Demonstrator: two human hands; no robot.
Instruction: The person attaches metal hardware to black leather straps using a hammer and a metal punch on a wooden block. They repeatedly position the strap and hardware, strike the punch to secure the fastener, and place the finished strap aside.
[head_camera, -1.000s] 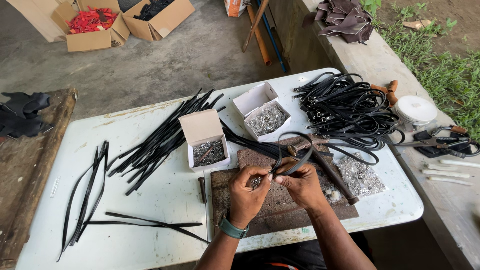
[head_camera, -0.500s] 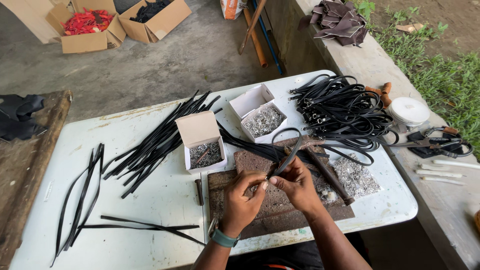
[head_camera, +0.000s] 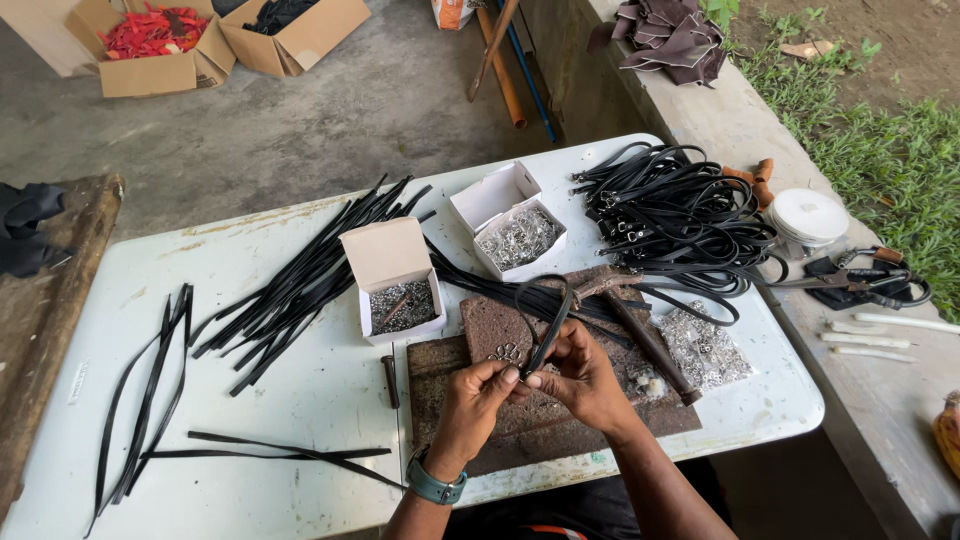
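A black strap, bent into a loop, is pinched between both hands over a dark stone slab near the front edge of the white table. The left hand closes its fingertips on the lower end of the strap, and the right hand grips the same end from the other side, its fingers curled tight around it; the two hands touch at the fingertips. A teal watch sits on the left wrist. A small metal ring piece lies on the slab just beside the left fingertips. A hammer rests across the slab to the right of the hands, and a clear bag of silver fittings lies beyond it. Just left of the slab lies a short dark punch.

Behind the slab stand two open white boxes: the near box holds small dark metal parts, the far box holds silver clips. A spread of loose black strips lies to the left, with a few more strips near the left edge. A heap of finished black straps lies at the right rear of the table.
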